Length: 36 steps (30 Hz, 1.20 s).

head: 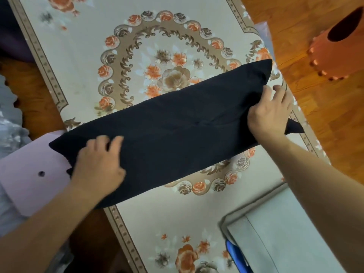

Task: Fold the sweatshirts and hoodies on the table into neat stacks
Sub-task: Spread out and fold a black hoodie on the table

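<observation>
A dark navy sweatshirt (177,127), folded into a long narrow strip, lies slantwise across the floral tablecloth (82,62), from lower left to upper right. My left hand (98,164) lies on its lower left end with fingers spread over the cloth. My right hand (269,113) grips the upper right end, fingers curled into the fabric near the table's right edge. A small dark corner of the garment sticks out beyond my right wrist.
A folded pale grey garment (279,233) with something blue (234,255) under it sits at the table's lower right. A pink stool (29,180) stands left of the table. An orange stool (334,50) stands on the wooden floor at the upper right.
</observation>
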Available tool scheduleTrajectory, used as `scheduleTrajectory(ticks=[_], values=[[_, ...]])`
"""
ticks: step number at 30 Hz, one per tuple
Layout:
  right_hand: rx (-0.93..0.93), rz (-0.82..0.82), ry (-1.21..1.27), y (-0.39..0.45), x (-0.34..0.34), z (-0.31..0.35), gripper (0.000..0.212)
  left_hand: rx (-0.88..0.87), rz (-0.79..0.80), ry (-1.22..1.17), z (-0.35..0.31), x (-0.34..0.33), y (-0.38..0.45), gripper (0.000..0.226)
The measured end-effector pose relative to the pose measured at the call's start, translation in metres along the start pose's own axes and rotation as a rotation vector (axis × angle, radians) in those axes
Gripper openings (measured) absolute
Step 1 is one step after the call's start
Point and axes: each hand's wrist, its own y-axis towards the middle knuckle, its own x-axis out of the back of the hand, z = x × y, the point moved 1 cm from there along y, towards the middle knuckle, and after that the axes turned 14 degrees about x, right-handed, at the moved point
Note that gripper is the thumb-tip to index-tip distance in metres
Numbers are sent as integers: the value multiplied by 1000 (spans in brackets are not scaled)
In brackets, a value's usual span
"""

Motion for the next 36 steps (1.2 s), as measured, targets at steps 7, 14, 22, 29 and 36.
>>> scheduleTrajectory(ticks=[7,14,22,29,36], values=[[88,80,-9,-29,-39,16,63,-457,-233,-68,-124,-34,-8,66],[-43,187,183,9,-60,-15,67,-335,-188,34,-133,-57,12,66],[526,85,125,-47,-40,107,64,108,-213,-116,-37,-31,-11,49],[586,58,-15,-39,-63,104,54,261,196,-420,84,-56,-23,47],[554,60,-19,-40,-58,115,59,731,579,-1378,85,-83,-19,80]])
